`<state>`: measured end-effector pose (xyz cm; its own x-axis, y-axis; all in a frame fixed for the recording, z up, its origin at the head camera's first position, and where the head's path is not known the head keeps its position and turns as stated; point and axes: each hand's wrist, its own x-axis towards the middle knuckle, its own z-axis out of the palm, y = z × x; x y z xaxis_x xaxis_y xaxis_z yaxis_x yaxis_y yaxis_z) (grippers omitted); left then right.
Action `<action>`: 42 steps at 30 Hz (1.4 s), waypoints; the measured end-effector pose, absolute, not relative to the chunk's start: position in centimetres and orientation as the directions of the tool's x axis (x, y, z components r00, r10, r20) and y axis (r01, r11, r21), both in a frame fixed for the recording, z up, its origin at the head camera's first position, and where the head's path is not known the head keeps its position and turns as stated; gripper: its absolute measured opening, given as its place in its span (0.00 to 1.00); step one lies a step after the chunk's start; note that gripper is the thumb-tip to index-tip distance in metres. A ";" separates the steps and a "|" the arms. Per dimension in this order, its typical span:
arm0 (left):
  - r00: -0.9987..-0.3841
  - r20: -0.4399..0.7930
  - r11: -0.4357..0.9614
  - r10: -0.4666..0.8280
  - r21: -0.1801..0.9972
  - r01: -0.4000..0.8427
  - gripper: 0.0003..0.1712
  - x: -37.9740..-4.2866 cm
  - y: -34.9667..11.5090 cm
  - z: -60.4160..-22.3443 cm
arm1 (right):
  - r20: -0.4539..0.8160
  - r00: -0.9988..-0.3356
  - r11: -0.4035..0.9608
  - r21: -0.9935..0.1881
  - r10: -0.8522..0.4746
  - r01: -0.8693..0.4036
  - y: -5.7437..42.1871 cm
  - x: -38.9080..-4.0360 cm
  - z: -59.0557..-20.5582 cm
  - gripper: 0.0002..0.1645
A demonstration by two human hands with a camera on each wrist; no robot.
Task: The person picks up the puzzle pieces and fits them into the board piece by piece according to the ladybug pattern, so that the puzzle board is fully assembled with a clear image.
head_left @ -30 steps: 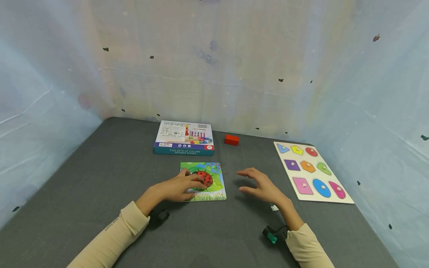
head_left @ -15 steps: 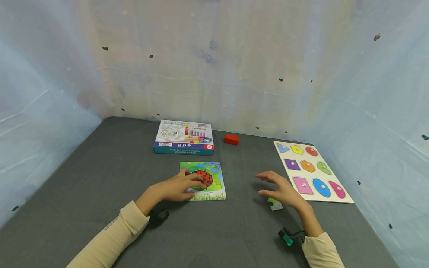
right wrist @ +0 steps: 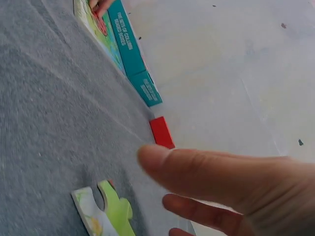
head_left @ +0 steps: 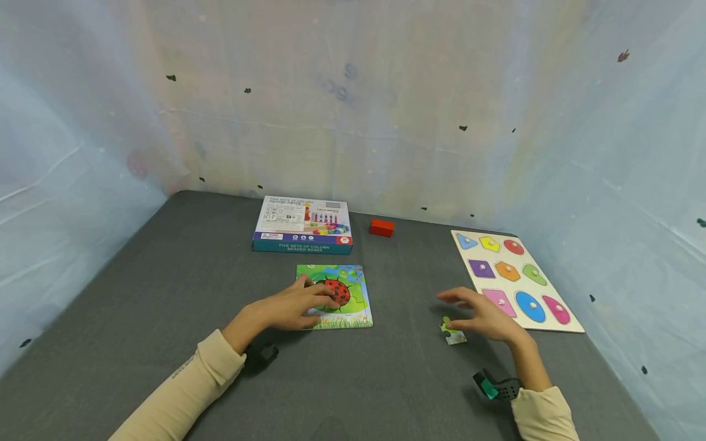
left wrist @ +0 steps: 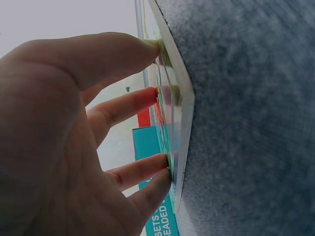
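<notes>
A ladybug jigsaw puzzle (head_left: 357, 309) lies flat on the dark cloth. My left hand (head_left: 292, 306) rests on its left half, fingertips and thumb pressing the picture; the left wrist view shows the fingers (left wrist: 123, 105) spread and touching the board's surface. To the right, a loose green and white puzzle piece (head_left: 455, 336) lies on the cloth. Beside and above it hovers my right hand (head_left: 485, 313), holding nothing, thumb apart from the fingers. In the right wrist view the puzzle piece (right wrist: 110, 211) sits below the thumb (right wrist: 197, 172), apart from it.
Behind the puzzle lies a teal-edged box (head_left: 302, 248) of beaded toys. A small red block (head_left: 382, 228) is right of that box. At the far right rests a shape peg board (head_left: 485, 286) with colored knobbed pieces. A pale curtain (head_left: 353, 122) stands behind the table.
My right hand has moved right, away from the puzzle, and come beside the loose piece, which now shows more fully. My left hand has stayed on the puzzle.
</notes>
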<state>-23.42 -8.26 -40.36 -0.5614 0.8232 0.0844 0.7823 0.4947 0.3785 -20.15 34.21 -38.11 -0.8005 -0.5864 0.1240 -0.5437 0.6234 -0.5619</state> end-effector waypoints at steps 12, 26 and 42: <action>-0.563 0.078 0.501 0.823 0.369 0.783 0.21 -23.4 -8.2 -40.4 | -0.106 -0.796 0.638 -0.665 -0.596 -0.389 35.9 -19.5 -38.0 0.38; -0.569 0.081 0.504 0.819 0.373 0.779 0.21 -23.5 -8.2 -40.7 | -0.162 -0.776 0.651 -0.660 -0.610 -0.375 35.9 -19.7 -38.9 0.39; -0.554 0.103 0.489 0.826 0.358 0.795 0.21 -23.6 -8.4 -40.7 | -0.098 -0.775 0.611 -0.680 -0.624 -0.405 36.1 -20.1 -39.4 0.31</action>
